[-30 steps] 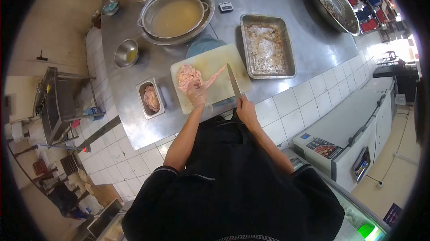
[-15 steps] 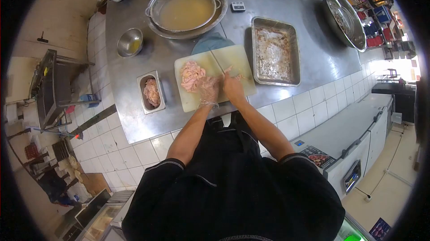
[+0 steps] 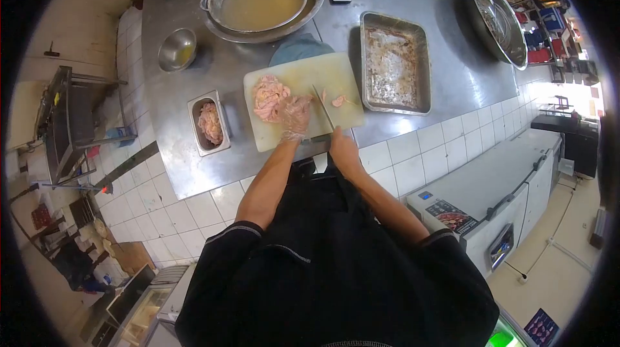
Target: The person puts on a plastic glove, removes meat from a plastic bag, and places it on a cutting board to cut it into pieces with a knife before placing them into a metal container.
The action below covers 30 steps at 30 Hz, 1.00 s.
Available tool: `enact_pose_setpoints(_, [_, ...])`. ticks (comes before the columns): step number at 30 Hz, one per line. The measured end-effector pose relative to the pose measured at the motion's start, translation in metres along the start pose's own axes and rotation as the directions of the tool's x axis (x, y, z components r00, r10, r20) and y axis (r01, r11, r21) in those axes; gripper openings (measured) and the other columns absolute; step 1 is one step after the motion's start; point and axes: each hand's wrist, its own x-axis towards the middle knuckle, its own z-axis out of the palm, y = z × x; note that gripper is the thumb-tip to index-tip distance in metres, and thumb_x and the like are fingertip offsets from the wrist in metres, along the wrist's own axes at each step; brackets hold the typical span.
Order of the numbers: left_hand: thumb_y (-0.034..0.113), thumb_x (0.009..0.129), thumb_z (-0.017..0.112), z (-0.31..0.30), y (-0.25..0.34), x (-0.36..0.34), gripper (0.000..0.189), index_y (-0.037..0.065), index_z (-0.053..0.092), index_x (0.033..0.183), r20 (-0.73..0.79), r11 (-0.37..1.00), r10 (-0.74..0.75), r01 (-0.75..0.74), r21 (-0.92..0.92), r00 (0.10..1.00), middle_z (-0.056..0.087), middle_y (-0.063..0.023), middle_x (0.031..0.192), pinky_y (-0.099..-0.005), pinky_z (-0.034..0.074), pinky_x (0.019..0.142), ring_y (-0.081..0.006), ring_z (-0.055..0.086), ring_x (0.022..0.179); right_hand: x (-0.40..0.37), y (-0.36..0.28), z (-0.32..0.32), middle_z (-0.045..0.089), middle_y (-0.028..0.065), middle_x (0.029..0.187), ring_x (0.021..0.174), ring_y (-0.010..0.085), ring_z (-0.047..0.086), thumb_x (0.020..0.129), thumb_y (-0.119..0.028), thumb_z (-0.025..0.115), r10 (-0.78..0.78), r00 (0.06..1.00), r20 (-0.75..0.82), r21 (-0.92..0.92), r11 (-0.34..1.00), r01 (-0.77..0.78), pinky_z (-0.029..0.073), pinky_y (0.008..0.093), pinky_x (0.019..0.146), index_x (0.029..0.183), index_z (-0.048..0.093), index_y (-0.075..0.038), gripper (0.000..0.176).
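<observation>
A pale cutting board [image 3: 326,72] lies on the steel counter in front of me. On its left part sits a pile of raw pink meat [image 3: 267,96]. My left hand [image 3: 294,116], in a thin clear glove, presses on the near edge of that pile. My right hand [image 3: 341,148] grips the handle of a knife [image 3: 323,107] whose blade rests across the board just right of my left hand. A small cut piece of meat [image 3: 338,100] lies to the right of the blade.
A small steel container of meat [image 3: 208,123] stands left of the board. A greasy rectangular tray [image 3: 394,61] sits to the right, a large pot of broth [image 3: 261,0] behind, and a small bowl [image 3: 177,49] at back left. A big empty steel bowl [image 3: 497,16] is far right.
My right hand has pulled back toward me with the knife, drawing the blade across the board. A small piece now lies apart from the meat. My left hand stayed on the pile.
</observation>
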Motion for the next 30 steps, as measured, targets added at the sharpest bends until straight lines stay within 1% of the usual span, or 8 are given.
enact_pose_setpoints(8, [0.024, 0.089, 0.064, -0.006, -0.009, 0.005, 0.017, 0.015, 0.078, 0.091, 0.193, 0.999, 0.007, -0.001, -0.032, 0.981, 0.072, -0.0069, 0.086, -0.0439, 0.050, 0.077, -0.0282, 0.066, 0.085, -0.019, 0.014, -0.005, 0.066, 0.0328, 0.081, 0.075, 0.0520, 0.066, 0.097, -0.012, 0.048, -0.012, 1.000, 0.028, 0.015, 1.000, 0.011, 0.053, 0.0597, 0.066, 0.110, 0.050, 0.002, 0.019])
enact_pose_setpoints(14, [0.028, 0.090, 0.063, -0.036, -0.001, 0.007, 0.026, 0.004, 0.073, 0.089, -0.014, 0.996, -0.037, 0.038, 0.085, 0.999, 0.069, -0.0127, 0.089, -0.0452, 0.050, 0.077, -0.0340, 0.065, 0.084, 0.019, 0.020, -0.012, 0.063, 0.0319, 0.069, 0.067, 0.0521, 0.063, 0.099, -0.015, 0.048, -0.031, 0.972, -0.235, 0.092, 0.994, 0.054, 0.050, 0.0613, 0.060, 0.108, 0.053, 0.006, 0.024])
enact_pose_setpoints(17, [0.031, 0.093, 0.060, -0.045, -0.005, 0.011, 0.031, 0.002, 0.071, 0.091, 0.050, 0.964, 0.149, -0.156, 0.215, 0.988, 0.068, -0.0172, 0.089, -0.0463, 0.050, 0.075, -0.0358, 0.065, 0.084, 0.020, 0.025, -0.012, 0.062, 0.0327, 0.069, 0.067, 0.0525, 0.063, 0.098, -0.015, 0.050, -0.066, 0.962, -0.264, 0.110, 0.989, 0.098, 0.049, 0.0610, 0.059, 0.112, 0.053, 0.008, 0.026])
enact_pose_setpoints(20, [0.037, 0.094, 0.058, -0.041, 0.000, 0.022, 0.037, 0.002, 0.070, 0.092, 0.420, 0.975, -0.218, 0.212, 0.061, 0.881, 0.068, -0.0209, 0.090, -0.0500, 0.050, 0.076, -0.0378, 0.065, 0.084, 0.012, 0.022, -0.016, 0.062, 0.0333, 0.070, 0.069, 0.0533, 0.063, 0.098, -0.015, 0.051, -0.049, 0.968, -0.245, 0.150, 0.985, 0.088, 0.049, 0.0613, 0.061, 0.111, 0.053, 0.007, 0.026])
enact_pose_setpoints(23, [0.034, 0.099, 0.053, -0.040, 0.006, 0.037, 0.034, 0.003, 0.065, 0.105, 0.593, 0.885, -0.155, -0.156, 0.439, 0.791, 0.067, -0.0188, 0.089, -0.0530, 0.046, 0.077, -0.0374, 0.064, 0.083, 0.004, 0.022, -0.013, 0.062, 0.0339, 0.071, 0.071, 0.0539, 0.062, 0.098, -0.015, 0.052, -0.018, 0.973, -0.230, 0.187, 0.980, 0.062, 0.049, 0.0617, 0.063, 0.107, 0.053, 0.007, 0.024])
enact_pose_setpoints(26, [0.045, 0.098, 0.054, -0.044, -0.004, 0.032, 0.046, 0.002, 0.070, 0.095, 0.526, 0.827, 0.186, -0.421, 0.372, 0.830, 0.067, -0.0192, 0.085, -0.0574, 0.044, 0.076, -0.0391, 0.063, 0.081, 0.005, 0.024, -0.010, 0.062, 0.0326, 0.070, 0.071, 0.0531, 0.063, 0.098, -0.016, 0.052, -0.012, 0.972, -0.235, 0.186, 0.981, 0.057, 0.049, 0.0612, 0.064, 0.101, 0.051, 0.004, 0.021])
enact_pose_setpoints(29, [0.047, 0.094, 0.059, -0.058, 0.018, 0.047, 0.044, 0.005, 0.070, 0.086, 0.467, 0.858, -0.040, -0.210, 0.470, 0.883, 0.068, -0.0163, 0.084, -0.0561, 0.045, 0.074, -0.0375, 0.064, 0.081, 0.005, 0.029, -0.007, 0.063, 0.0321, 0.070, 0.070, 0.0523, 0.063, 0.099, -0.017, 0.051, -0.001, 0.964, -0.265, 0.189, 0.980, 0.053, 0.050, 0.0607, 0.064, 0.098, 0.051, 0.003, 0.020])
enact_pose_setpoints(30, [0.045, 0.093, 0.060, -0.056, 0.013, 0.046, 0.041, 0.006, 0.070, 0.086, 0.442, 0.927, -0.036, -0.135, 0.349, 0.896, 0.068, -0.0163, 0.083, -0.0550, 0.045, 0.073, -0.0367, 0.064, 0.080, 0.005, 0.030, -0.007, 0.063, 0.0322, 0.070, 0.070, 0.0522, 0.063, 0.099, -0.017, 0.051, 0.003, 0.961, -0.278, 0.194, 0.980, 0.053, 0.050, 0.0607, 0.063, 0.098, 0.052, 0.004, 0.020])
